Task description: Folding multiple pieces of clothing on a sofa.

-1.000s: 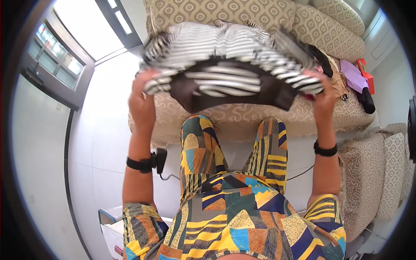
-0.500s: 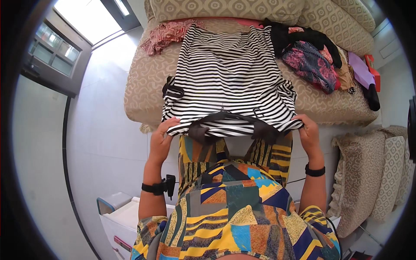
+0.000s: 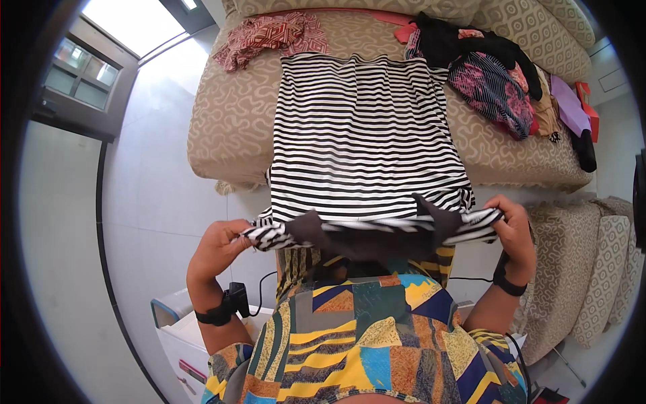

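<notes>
A black-and-white striped shirt (image 3: 363,135) lies stretched from the sofa seat toward my lap. Its near end, with a dark collar (image 3: 377,241), is lifted off the seat and slightly blurred. My left hand (image 3: 219,248) pinches the left corner of this end, fingers closed on the striped cloth. On the opposite corner, my right hand (image 3: 515,229) grips the cloth the same way. Between the two hands the near edge is pulled fairly taut. The far hem rests flat on the patterned sofa cover.
The sofa (image 3: 222,141) has a beige patterned cover. A red patterned cloth (image 3: 269,40) lies at its far left. Heaped clothes (image 3: 494,94) and a lilac cloth (image 3: 568,104) are at the right. A covered seat (image 3: 562,269) stands at my right, a white container (image 3: 185,337) at lower left.
Both hands have drawn the shirt's near end toward me and moved farther apart. Its far hem slid nearer on the sofa, and the striped body is flatter.
</notes>
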A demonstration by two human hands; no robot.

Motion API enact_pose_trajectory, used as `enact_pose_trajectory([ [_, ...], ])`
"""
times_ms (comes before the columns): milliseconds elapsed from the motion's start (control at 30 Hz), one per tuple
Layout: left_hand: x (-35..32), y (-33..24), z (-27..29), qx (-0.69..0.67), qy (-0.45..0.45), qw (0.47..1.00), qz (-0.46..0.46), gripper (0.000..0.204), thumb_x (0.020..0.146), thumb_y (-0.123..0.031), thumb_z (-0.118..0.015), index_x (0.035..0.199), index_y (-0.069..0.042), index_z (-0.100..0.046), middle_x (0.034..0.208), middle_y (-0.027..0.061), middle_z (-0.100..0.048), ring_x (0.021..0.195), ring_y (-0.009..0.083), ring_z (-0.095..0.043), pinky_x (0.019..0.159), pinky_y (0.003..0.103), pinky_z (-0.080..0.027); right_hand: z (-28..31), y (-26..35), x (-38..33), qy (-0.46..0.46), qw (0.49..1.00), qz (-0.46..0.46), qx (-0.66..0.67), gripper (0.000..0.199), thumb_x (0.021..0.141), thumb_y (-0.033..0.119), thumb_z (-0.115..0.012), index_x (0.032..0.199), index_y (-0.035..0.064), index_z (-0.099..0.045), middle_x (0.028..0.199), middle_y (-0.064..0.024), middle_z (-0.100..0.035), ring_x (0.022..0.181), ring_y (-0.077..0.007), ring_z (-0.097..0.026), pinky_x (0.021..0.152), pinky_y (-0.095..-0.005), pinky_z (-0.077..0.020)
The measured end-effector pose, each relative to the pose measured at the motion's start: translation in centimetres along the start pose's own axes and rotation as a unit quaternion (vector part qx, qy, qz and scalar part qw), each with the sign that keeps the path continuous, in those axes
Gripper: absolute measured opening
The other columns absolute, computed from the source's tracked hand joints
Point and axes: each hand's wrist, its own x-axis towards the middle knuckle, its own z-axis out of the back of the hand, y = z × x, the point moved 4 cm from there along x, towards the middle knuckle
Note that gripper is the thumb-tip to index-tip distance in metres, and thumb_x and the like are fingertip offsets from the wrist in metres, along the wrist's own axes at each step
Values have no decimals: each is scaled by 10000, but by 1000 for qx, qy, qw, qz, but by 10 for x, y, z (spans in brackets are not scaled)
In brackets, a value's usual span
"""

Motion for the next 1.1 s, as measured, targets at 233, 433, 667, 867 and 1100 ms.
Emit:
enact_pose_trajectory([
  [233, 62, -57, 28, 61, -202, 975, -74, 188, 903, -148, -638, 905, 40, -644, 723, 4, -594, 697, 73, -490, 648, 239, -411, 20, 8, 80, -161, 974, 139, 81, 134, 873, 32, -555, 997, 13, -605, 876, 13, -595, 809, -67, -527, 748, -214, -425],
  [433, 156, -86, 63, 78, -360, 917, -154, 249, 901, -219, -647, 935, 26, -664, 715, 26, -599, 664, 83, -485, 622, 259, -405, 28, 46, 178, -304, 928, 213, 12, 161, 894, 110, -596, 1000, 0, -646, 865, -21, -646, 806, -81, -557, 753, -232, -448],
  [667, 252, -78, 68, 202, -458, 826, -261, 413, 856, -215, -655, 1221, -32, -587, 1298, 204, -544, 1254, 358, -462, 1089, 417, -324, 11, 8, 302, -335, 916, 209, -69, 536, 820, 245, -696, 1269, 3, -532, 1095, -203, -656, 1016, -320, -628, 886, -383, -479],
  [867, 234, 4, -16, 263, -380, 864, -199, 612, 808, -252, -730, 1344, -79, -491, 1427, 240, -399, 1350, 424, -318, 1126, 497, -236, -45, -43, 241, -293, 905, 219, -218, 495, 826, 179, -670, 1253, -19, -515, 1253, -220, -557, 1183, -392, -495, 1042, -448, -358],
  [1100, 212, 17, -43, 317, -383, 865, -77, 535, 823, -331, -709, 1289, -122, -550, 1477, 184, -354, 1382, 438, -253, 1134, 536, -189, -91, -55, 174, -292, 893, 131, -316, 551, 798, 142, -706, 1296, 20, -507, 1370, -211, -449, 1289, -412, -388, 1087, -474, -307],
])
